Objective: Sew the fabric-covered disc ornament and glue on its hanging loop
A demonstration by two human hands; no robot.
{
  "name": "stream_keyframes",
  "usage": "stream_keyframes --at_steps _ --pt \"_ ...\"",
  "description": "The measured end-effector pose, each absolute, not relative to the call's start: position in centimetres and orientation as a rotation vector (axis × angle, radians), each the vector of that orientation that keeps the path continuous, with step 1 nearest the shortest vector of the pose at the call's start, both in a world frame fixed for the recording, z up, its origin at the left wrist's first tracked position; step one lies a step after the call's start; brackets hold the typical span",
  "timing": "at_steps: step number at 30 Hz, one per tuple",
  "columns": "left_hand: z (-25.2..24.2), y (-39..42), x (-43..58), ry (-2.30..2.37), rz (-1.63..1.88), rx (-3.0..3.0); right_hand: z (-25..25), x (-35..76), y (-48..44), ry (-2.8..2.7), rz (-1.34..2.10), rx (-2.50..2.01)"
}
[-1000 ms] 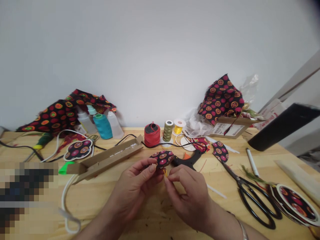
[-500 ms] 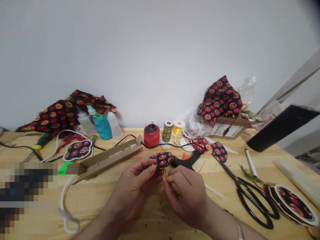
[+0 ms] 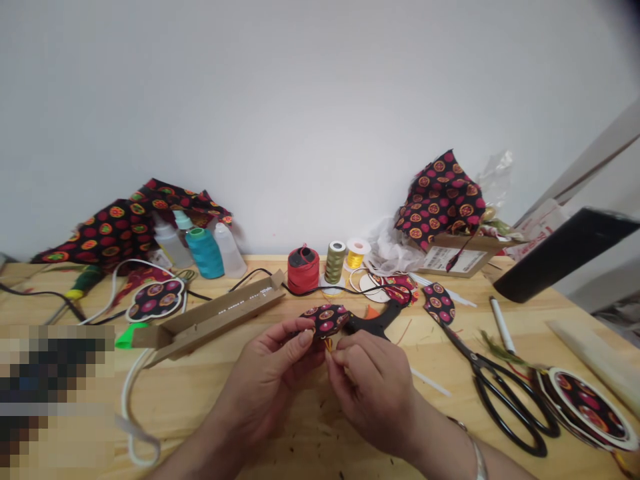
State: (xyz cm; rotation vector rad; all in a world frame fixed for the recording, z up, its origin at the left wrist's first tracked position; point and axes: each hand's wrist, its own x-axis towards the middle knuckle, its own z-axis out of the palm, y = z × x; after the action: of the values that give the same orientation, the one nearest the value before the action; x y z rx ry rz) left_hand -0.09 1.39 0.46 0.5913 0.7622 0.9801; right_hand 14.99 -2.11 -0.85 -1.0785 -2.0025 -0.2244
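Between the thumb and fingers of my left hand is a small fan-shaped patterned fabric piece, black with magenta and orange dots. My right hand is closed in a pinch just below the piece's lower edge. A short loop of yellow cord runs from that edge into the pinched fingertips. Behind my right hand, a black glue gun with an orange trigger lies on its side, partly covered. A second fan-shaped fabric piece rests to the right, touching the tips of black-handled scissors.
Red cord, olive thread and yellow cord spools stand along the wall. At left are a cardboard tray, a teal thread cone and bottles. A black cylinder, white marker and round fabric-covered discs lie right.
The fabric piece has tilted slightly, and the yellow cord loop now looks narrower and closer to its edge. Both hands stay almost in the same place.
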Motion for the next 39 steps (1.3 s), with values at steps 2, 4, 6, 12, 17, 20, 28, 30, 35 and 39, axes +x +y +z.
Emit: stream_keyframes --at_steps 2,4,6,12,17,20,28,30,35,39 --pt "0.46 1.31 -0.14 0.768 0.975 0.593 -0.81 14.97 -2.1 -2.006 -0.231 -1.078" --pt "0.47 1.24 -0.17 0.772 0.971 0.591 -0.82 14.97 -2.06 -2.004 -0.235 -1.082" --pt "0.47 1.23 -0.15 0.774 0.972 0.584 -0.9 15.02 -2.0 -2.002 -0.231 -1.08" --pt "0.43 1.38 -0.05 0.75 0.971 0.577 -1.2 15.23 -1.96 -2.005 -0.234 -1.074" --pt "0.34 1.33 -0.06 0.752 0.975 0.586 -1.28 15.19 -1.96 -1.989 -0.237 -1.085" --pt "0.24 1.27 -0.07 0.762 0.976 0.61 -1.2 15.14 -1.89 -1.988 -0.22 -1.078" --pt "0.2 1.24 0.02 0.793 0.974 0.663 -1.11 15.08 -1.94 -1.96 -0.155 -1.08" --pt "0.36 1.17 0.0 0.795 0.976 0.685 -1.31 15.07 -2.0 -1.943 -0.112 -1.123" --pt "0.68 1.09 -0.12 0.827 0.982 0.745 -1.61 14.9 -2.03 -1.798 -0.076 -1.228" --pt "0.63 1.18 -0.15 0.856 0.996 0.816 -1.4 14.92 -1.88 -1.811 -0.052 -1.204"
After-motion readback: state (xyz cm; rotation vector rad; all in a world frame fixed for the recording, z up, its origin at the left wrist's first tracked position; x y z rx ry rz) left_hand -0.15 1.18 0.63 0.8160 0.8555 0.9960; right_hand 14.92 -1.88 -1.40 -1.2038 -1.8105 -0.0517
